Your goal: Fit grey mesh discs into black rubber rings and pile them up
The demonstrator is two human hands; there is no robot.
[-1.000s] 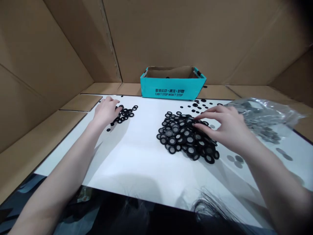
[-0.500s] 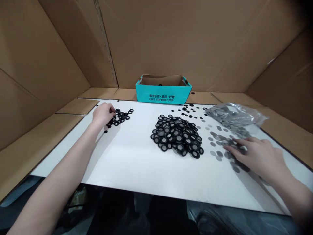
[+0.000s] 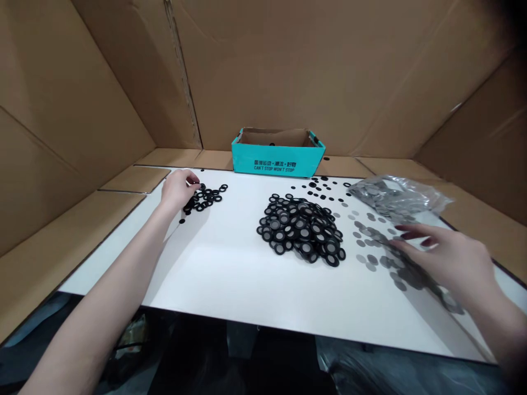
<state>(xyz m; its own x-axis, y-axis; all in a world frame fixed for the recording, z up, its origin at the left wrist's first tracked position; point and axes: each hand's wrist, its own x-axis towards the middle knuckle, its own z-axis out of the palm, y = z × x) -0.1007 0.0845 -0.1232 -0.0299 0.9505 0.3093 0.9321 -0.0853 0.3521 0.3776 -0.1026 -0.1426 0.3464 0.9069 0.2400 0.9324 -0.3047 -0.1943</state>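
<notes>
My left hand point(image 3: 179, 189) is at a small cluster of black rings point(image 3: 209, 197) on the left of the white table; thumb and forefinger are pinched, and what lies between them is too small to make out. Over the scattered grey discs point(image 3: 373, 259) at the right hangs my right hand point(image 3: 448, 252), thumb and fingers apart, with nothing visible between them. A large heap of black rings with grey centres point(image 3: 302, 230) lies mid-table, between the hands. Behind my right hand rests a clear plastic bag of grey discs point(image 3: 397, 196).
A turquoise open box point(image 3: 278, 160) stands at the table's back edge. Small black pieces point(image 3: 323, 196) are strewn between it and the bag. Cardboard walls point(image 3: 308, 71) enclose the back and sides of the white table point(image 3: 222, 274).
My right hand has lifted slightly and its thumb and fingers have spread wider. My left hand stays by the ring cluster. The whole view has shifted a little.
</notes>
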